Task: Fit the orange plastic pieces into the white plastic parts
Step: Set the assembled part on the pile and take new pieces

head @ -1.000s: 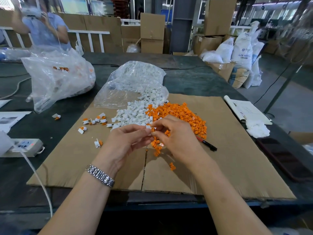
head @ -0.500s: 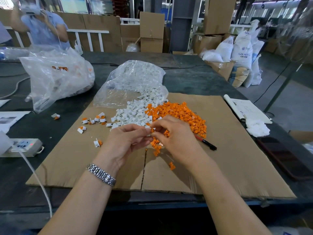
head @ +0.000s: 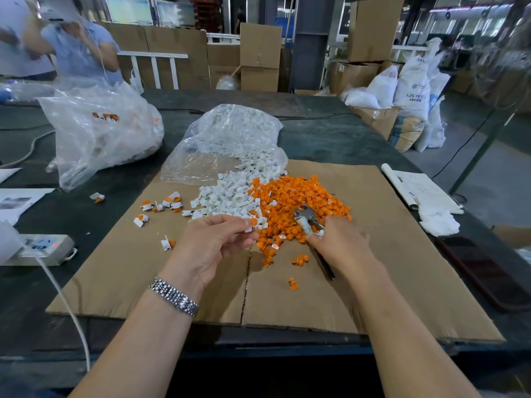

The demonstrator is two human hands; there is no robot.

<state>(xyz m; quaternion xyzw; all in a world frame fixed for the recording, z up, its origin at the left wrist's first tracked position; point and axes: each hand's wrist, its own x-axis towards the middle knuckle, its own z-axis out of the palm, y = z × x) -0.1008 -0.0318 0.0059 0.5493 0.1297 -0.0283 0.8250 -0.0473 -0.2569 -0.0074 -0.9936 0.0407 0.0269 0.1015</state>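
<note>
On cardboard [head: 373, 254] | left hand [head: 212, 248] pinches white part [head: 249, 227] | right hand [head: 342, 245] grips pliers [head: 307, 218]

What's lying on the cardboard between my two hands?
In the head view, loose orange plastic pieces on cardboard lie between left hand and right hand.

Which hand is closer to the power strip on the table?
Left. The left hand is over the cardboard's middle, on the same side as the power strip, which lies off the cardboard's left edge. The right hand is farther right, beside the orange pile.
</note>
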